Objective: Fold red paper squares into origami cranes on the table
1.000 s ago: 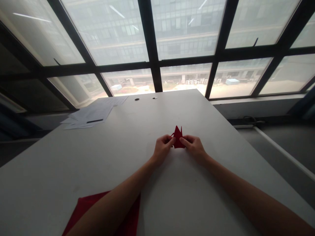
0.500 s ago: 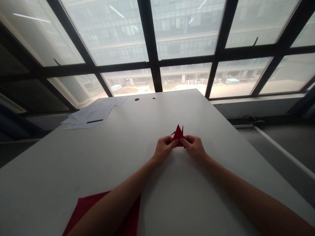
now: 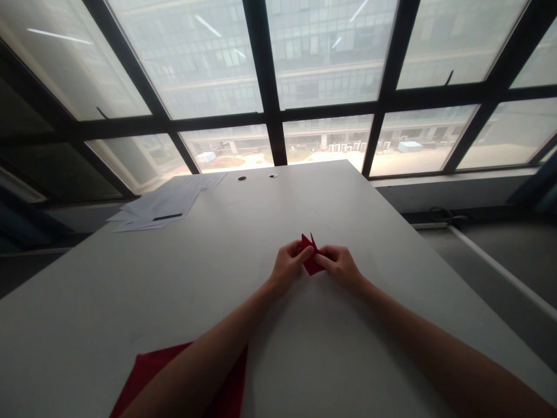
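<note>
A small folded piece of red paper (image 3: 310, 262) with two pointed tips sits just above the white table (image 3: 217, 278), pinched from both sides. My left hand (image 3: 289, 264) grips its left side with thumb and fingers closed. My right hand (image 3: 338, 264) pinches its right side the same way. Most of the fold is hidden between my fingers.
Flat red paper sheets (image 3: 143, 377) lie at the near table edge under my left forearm. A loose stack of white papers (image 3: 161, 206) rests at the far left corner. Two cable holes (image 3: 242, 178) sit near the far edge, with large windows beyond.
The red fold has been lowered and turned in my fingers, so less of its points stick up now. Both hands have stayed in place.
</note>
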### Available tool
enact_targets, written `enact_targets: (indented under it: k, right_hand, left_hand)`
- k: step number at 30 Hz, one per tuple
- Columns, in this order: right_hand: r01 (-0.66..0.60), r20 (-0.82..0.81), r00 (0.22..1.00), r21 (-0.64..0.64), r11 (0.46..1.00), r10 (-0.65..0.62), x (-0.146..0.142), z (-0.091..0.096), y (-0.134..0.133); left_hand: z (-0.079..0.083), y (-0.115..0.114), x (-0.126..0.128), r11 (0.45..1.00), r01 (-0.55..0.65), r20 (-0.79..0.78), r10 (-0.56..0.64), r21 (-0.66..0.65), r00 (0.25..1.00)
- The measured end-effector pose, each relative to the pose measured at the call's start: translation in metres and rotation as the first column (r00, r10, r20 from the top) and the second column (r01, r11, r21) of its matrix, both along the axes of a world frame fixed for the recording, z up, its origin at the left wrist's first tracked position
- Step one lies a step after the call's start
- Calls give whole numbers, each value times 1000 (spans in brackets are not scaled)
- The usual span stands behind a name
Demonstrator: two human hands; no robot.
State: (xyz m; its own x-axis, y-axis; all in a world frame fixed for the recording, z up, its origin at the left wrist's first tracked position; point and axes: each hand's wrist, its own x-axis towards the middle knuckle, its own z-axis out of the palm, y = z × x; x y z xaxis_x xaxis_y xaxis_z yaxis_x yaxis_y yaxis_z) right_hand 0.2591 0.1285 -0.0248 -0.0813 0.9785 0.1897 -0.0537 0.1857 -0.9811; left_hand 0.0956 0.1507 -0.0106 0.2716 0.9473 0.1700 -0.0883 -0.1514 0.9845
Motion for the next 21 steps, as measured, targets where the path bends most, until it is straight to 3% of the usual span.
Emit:
enact_targets:
  k: [8, 15, 21]
  right_hand:
    - [28, 141, 989, 88, 996, -41, -3, 2, -2]
    - [149, -52, 987, -6, 989, -149, 1, 5, 0]
    - [107, -66, 992, -9, 994, -107, 0, 7, 0]
  left_hand:
    - [-7, 3, -2, 997, -68, 75, 70, -31, 995]
    - [-1, 2, 0, 1000, -16, -44, 16, 2, 999]
    - [-3, 2, -1, 999, -48, -33, 48, 20, 998]
